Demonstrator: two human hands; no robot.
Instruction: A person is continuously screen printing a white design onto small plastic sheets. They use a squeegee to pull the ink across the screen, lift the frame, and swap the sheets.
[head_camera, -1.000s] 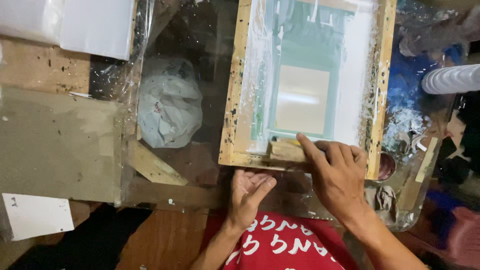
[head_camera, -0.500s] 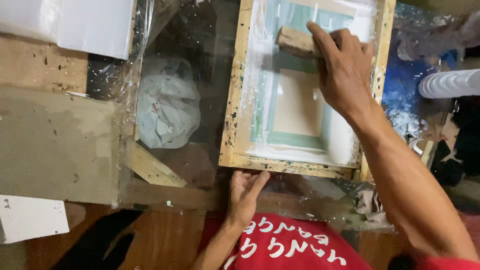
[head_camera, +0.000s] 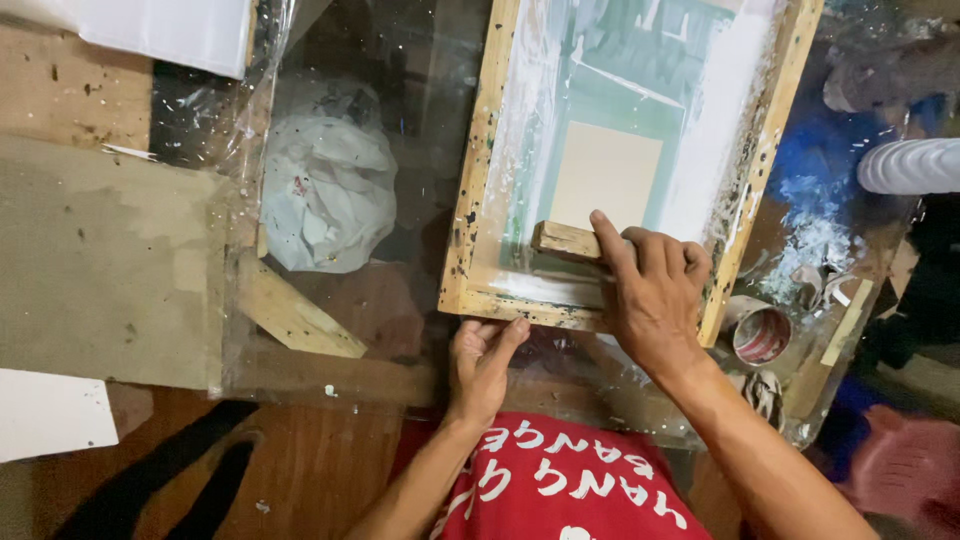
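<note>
Head view: wooden squeegee (head_camera: 566, 240) gripped by right hand (head_camera: 650, 295), fingers curled tight, at near edge of screen frame (head_camera: 470, 200). Frame's near rail pinned by left hand (head_camera: 482, 362), fingers half-curled. Even pressure advised; frame best kept steady.

That screen frame (head_camera: 478, 150) is raw wood, rough and speckled with dried black and white ink, and its mesh (head_camera: 640, 110) looks matt with chalky white smears. The squeegee (head_camera: 566, 240) is bare pale wood too. Glossy clear plastic sheet (head_camera: 400, 60) covers the table, all spattered. At 9 o'clock from the frame sits a crumpled white rag (head_camera: 325, 190), soft-looking cloth or paper.
</note>
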